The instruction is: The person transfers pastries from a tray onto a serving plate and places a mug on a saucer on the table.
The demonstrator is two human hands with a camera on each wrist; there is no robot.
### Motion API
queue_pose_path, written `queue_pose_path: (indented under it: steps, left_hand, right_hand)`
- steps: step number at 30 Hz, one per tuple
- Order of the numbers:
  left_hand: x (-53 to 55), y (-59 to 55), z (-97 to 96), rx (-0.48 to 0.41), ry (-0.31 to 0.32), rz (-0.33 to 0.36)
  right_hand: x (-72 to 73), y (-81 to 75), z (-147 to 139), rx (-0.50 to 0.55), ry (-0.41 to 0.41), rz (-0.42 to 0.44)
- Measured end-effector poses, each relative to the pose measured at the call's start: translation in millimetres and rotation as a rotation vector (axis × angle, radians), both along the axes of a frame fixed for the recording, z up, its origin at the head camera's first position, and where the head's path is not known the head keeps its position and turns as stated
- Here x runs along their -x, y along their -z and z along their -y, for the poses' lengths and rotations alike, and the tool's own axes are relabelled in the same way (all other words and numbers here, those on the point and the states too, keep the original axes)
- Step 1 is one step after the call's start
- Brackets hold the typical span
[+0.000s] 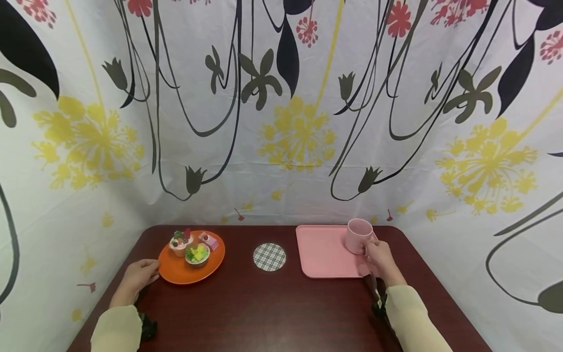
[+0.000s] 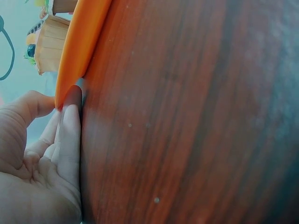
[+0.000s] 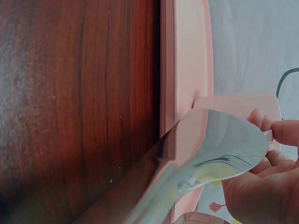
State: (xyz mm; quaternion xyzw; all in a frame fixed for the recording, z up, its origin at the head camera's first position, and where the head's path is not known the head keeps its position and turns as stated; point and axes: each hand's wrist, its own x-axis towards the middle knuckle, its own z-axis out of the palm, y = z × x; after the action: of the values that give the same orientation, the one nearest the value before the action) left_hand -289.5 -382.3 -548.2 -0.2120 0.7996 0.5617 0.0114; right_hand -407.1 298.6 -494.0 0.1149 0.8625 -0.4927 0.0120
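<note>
At the left, an orange plate [image 1: 176,274] carries a cupcake [image 1: 179,244] topped with fruit, a small pink cake slice [image 1: 208,240] and a fruit cup [image 1: 197,254]. My left hand [image 1: 138,278] pinches the plate's near-left rim, thumb above and fingers beneath in the left wrist view, low against the tabletop. Over on the right, my right hand [image 1: 380,256] holds a pink mug [image 1: 358,234] by its handle. The mug is upright over the far right part of a pink tray [image 1: 323,254]. In the right wrist view, a shiny metal strip [image 3: 229,140] covers part of the mug and tray.
A round checked coaster [image 1: 270,257] lies between the plate and the tray on the dark brown table [image 1: 255,313]. Patterned white cloth [image 1: 281,195] rises behind the table and along both sides. Dark wrist devices [image 1: 148,326] show at both sleeves.
</note>
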Motion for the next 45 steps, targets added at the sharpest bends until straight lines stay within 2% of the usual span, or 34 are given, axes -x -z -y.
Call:
queue_pose_path:
  steps: [16, 23, 31, 36, 45]
  left_hand:
    - [1.1, 4.7, 3.3, 0.001, 0.001, -0.003]
    - [-0.2, 3.8, 2.9, 0.009, -0.003, 0.002]
    - [-0.4, 6.6, 2.9, 0.011, -0.012, 0.002]
    - [0.8, 5.3, 2.0, 0.018, -0.001, -0.005]
    - [2.5, 6.5, 1.4, 0.022, 0.0, 0.001]
  right_hand:
    - [1.6, -5.1, 10, 0.131, -0.036, -0.07]
    - [3.2, -11.6, 21, 0.14, -0.078, -0.087]
    - [4.5, -24.8, 38, 0.306, -0.137, -0.089]
    - [0.6, -31.2, 48, 0.342, -0.195, -0.086]
    - [-1.7, -41.2, 69, 0.358, -0.168, -0.087]
